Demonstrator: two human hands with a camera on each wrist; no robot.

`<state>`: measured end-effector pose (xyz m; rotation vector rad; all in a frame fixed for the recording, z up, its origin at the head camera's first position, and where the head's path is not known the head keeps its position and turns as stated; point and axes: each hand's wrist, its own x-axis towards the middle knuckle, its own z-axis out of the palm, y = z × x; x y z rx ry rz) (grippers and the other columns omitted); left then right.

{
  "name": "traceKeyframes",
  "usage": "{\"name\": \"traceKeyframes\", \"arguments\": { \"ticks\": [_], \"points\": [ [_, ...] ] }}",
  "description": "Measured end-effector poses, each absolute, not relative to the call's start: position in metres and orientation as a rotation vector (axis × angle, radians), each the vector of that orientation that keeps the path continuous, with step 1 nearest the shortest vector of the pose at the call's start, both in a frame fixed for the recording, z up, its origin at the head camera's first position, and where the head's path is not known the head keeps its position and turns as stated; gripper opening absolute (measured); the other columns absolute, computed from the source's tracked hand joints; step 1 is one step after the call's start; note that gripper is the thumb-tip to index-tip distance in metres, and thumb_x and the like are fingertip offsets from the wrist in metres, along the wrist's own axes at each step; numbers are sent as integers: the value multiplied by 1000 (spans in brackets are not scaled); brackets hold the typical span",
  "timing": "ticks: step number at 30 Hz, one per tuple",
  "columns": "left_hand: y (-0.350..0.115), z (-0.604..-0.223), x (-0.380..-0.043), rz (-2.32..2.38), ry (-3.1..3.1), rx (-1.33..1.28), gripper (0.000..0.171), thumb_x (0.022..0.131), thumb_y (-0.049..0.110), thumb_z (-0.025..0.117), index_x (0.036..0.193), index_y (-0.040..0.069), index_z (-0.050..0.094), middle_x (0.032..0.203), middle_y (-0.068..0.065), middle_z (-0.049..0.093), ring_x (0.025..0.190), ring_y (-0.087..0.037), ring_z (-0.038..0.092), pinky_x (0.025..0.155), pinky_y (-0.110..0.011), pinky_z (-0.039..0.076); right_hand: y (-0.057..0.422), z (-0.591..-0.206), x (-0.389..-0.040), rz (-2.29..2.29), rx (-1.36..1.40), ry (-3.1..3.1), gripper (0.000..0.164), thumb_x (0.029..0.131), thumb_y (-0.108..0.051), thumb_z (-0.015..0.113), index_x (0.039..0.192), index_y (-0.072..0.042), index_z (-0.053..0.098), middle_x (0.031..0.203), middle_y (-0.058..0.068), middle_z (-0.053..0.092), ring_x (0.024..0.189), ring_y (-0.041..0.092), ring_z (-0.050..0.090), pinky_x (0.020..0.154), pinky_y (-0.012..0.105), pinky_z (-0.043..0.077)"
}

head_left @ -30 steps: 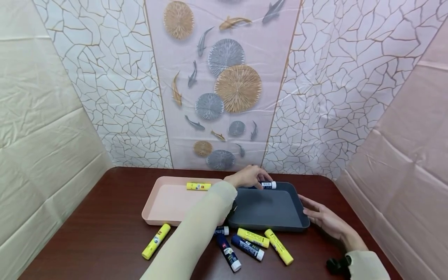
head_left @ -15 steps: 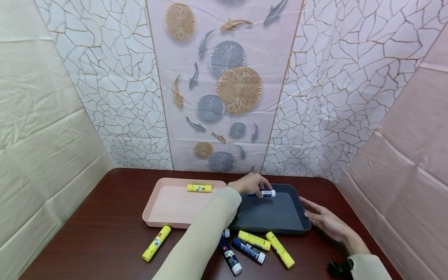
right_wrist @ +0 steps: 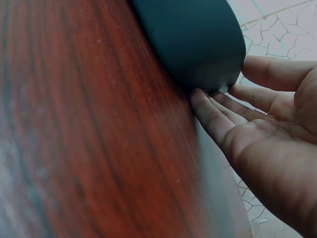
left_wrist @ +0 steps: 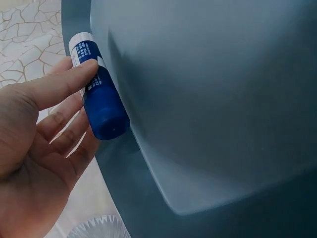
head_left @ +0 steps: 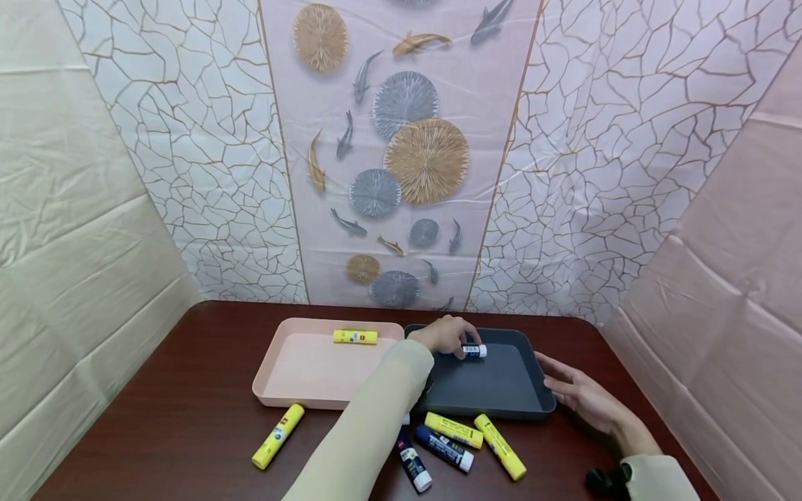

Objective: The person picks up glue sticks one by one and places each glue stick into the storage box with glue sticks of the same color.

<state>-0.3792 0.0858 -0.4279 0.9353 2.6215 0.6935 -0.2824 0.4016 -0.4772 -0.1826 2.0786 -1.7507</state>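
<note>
My left hand [head_left: 443, 335] reaches across and pinches a dark blue glue stick [left_wrist: 106, 106] with a white cap. In the head view this glue stick [head_left: 474, 351] is over the back part of the dark grey tray [head_left: 489, 390]; the fingers cover its left end. My right hand [head_left: 585, 396] is at the tray's right side, its fingertips touching the outer wall. The right wrist view shows these fairly straight fingers [right_wrist: 213, 116] against the tray's corner [right_wrist: 208, 59]. Whether the pinched glue stick rests on the tray floor, I cannot tell.
Left of the dark tray stands a pink tray [head_left: 307, 362] with a yellow glue stick [head_left: 355, 337] near its back wall. In front lie more yellow glue sticks [head_left: 278, 437] and blue glue sticks [head_left: 445, 449] on the brown table [head_left: 156, 417]. My left sleeve hides part of them.
My left hand has brought the blue glue stick from the tray's back edge a little nearer and lower, slightly leftward. My right hand stays at the tray's side.
</note>
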Motion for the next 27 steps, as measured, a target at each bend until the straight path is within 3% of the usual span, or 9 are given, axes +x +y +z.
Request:
{"name": "traceKeyframes", "arguments": {
  "ticks": [9,17,27],
  "points": [
    [85,-426,-373,658,2601,894,38,92,2,78,123,23,74,121,-5,67,106,-18,62,81,-30,53,402,-479,-284,-1750,-163,2091,76,109,-20,55,168,-8,9,171,23,10,131,5,54,101,24,50],
    [83,-420,-375,647,2640,936,38,94,1,76,126,21,73,117,-5,69,99,-15,65,80,-28,53,400,-476,-283,-1751,-169,2089,76,109,-20,55,168,-8,9,171,23,11,131,7,54,101,25,50],
    [76,-402,-373,686,2645,964,36,97,3,72,130,18,72,123,-7,69,108,-17,65,85,-29,54,401,-476,-282,-1736,-196,2098,76,110,-21,54,167,-6,7,170,26,10,130,6,56,101,25,50]
  ]
}}
